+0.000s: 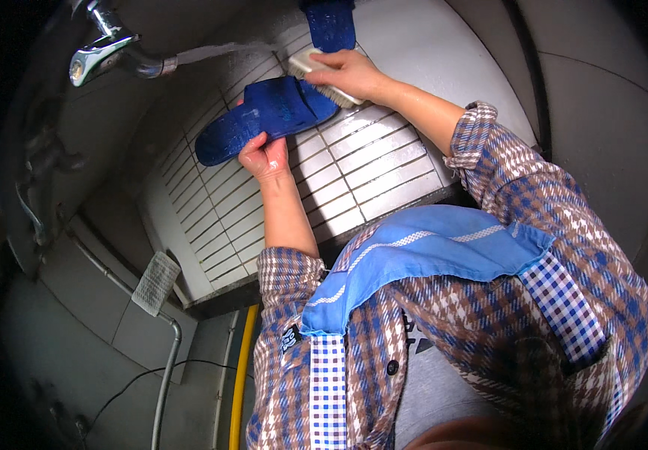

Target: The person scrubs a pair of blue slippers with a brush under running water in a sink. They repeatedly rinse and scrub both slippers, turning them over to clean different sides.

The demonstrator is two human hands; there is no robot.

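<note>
A wet dark-blue slide sandal (267, 115) is held by my left hand (266, 157), the thumb on its near side and fingertips showing at the far side. Its broad strap stands up from the footbed. My right hand (349, 73) grips a pale scrub brush (329, 84) from above. The bristles are down at the right end of the sandal; whether they touch it is hard to tell. Above the brush, a second dark-blue sandal (330, 25) lies partly out of view at the top edge.
Water streams from a chrome tap (104, 56) at upper left, past the sandal. Below spreads a white tiled sink surface (357, 163) with dark joints. A second tap (48, 163) is on the left wall. At lower left are a metal pipe (169, 349), a grey-white sponge-like block (156, 283) and a yellow pipe (243, 377).
</note>
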